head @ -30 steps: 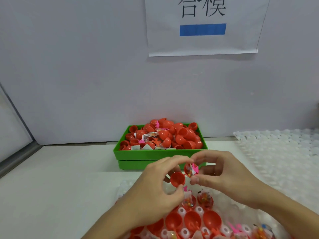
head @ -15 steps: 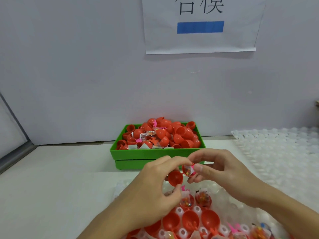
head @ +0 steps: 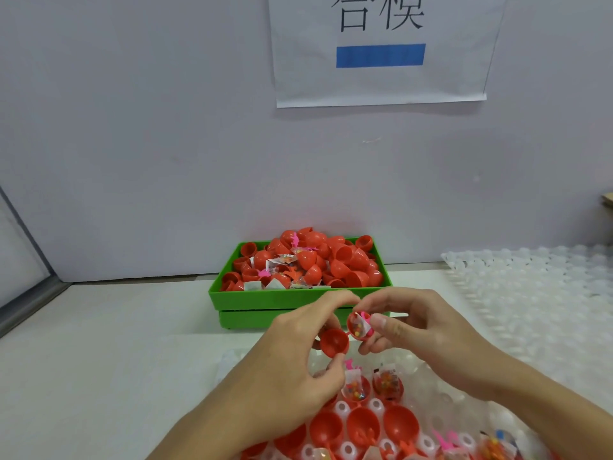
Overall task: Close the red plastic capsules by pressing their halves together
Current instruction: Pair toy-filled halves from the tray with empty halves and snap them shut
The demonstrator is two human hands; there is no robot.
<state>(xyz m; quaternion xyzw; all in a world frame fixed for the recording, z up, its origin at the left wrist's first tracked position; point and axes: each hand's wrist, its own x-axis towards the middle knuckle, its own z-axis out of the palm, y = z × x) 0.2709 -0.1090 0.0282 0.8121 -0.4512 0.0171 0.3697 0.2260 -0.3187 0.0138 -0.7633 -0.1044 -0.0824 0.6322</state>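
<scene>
My left hand point(head: 292, 356) pinches an empty red capsule half point(head: 334, 341) between thumb and fingers, its hollow facing me. My right hand point(head: 421, 330) pinches the other red half point(head: 360, 327), which holds a small candy packet and a pink toy piece. The two halves sit side by side, almost touching, not joined. Below them a clear blister tray point(head: 431, 376) carries several open red halves point(head: 363, 426), some filled with packets point(head: 386, 381).
A green bin point(head: 298, 298) heaped with red capsule halves and packets stands just beyond my hands against the wall. A second clear blister tray point(head: 530, 293) lies at the right. A paper sign point(head: 381, 51) hangs on the wall.
Both hands stay in nearly the same place; the two halves have stayed close together, with the filled half turned slightly more towards the empty one.
</scene>
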